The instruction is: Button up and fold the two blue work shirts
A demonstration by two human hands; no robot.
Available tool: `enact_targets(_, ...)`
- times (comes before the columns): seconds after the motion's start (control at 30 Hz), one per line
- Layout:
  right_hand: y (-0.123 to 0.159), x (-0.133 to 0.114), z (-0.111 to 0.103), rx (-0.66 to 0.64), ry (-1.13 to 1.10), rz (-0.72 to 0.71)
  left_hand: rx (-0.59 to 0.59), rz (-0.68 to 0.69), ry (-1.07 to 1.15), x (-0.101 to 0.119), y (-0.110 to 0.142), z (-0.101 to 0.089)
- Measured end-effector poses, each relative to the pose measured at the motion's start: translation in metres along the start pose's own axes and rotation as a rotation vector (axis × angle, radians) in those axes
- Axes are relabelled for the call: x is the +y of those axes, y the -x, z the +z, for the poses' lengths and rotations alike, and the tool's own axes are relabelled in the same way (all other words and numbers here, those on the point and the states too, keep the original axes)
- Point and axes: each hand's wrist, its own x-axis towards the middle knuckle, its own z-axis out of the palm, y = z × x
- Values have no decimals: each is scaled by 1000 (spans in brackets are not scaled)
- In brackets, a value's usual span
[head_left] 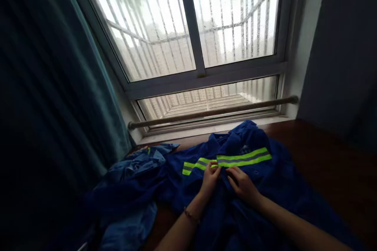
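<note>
A dark blue work jacket (265,188) lies spread out, its collar toward the window. A yellow-green reflective strip (244,159) with a grey middle band runs across its chest. At the front opening, my left hand (211,176) pinches the fabric edge just below the strip. Beside it, my right hand (241,182) has its fingers curled on the other side of the same opening. Whatever small part lies between the fingertips is hidden. A bracelet (191,216) circles my left wrist.
The jacket rests on a dark brown wooden surface (306,149). Lighter blue clothing (129,227) lies crumpled at left. Beyond are a horizontal rail (212,113) and a barred window (159,27). A teal curtain (100,98) hangs on the left, with a wall (338,59) on the right.
</note>
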Motion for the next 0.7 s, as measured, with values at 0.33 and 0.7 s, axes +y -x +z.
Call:
enact_targets(0.33,-3,-2,-2,39,27,-16,-27,68,-89,0,5,2)
enact_targets(0.7,17,-30,0,-158,185,136,33,256,-737,-9,-16,-9)
